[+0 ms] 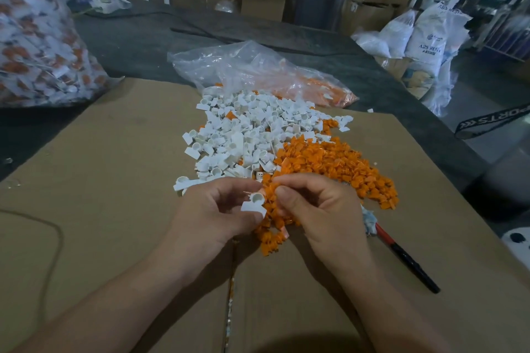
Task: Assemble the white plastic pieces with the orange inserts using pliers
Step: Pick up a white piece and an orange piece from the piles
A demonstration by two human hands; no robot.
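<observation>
Pinching a white plastic piece (253, 204) between thumb and fingers, the left hand (215, 210) meets the right hand (321, 209), whose curled fingertips sink into the orange inserts (329, 165). Whether they grip one is unclear. Pliers (410, 262) lie beside it on cardboard (114, 180), head hidden.

A flat sheet of cardboard (114, 180) covers the near part of a dark table (143, 37), with a seam running to 6 o'clock. At its centre lies a heap of white pieces (243, 132), touching a heap of orange inserts (329, 163) toward 3 o'clock. A clear bag (258, 71) sprawls over the edge at 12 o'clock. A red and black tool (407, 258) lies at 4 o'clock, a thin cord (54, 238) at 9. On the table at 10 o'clock sits a full sack (37, 37).
</observation>
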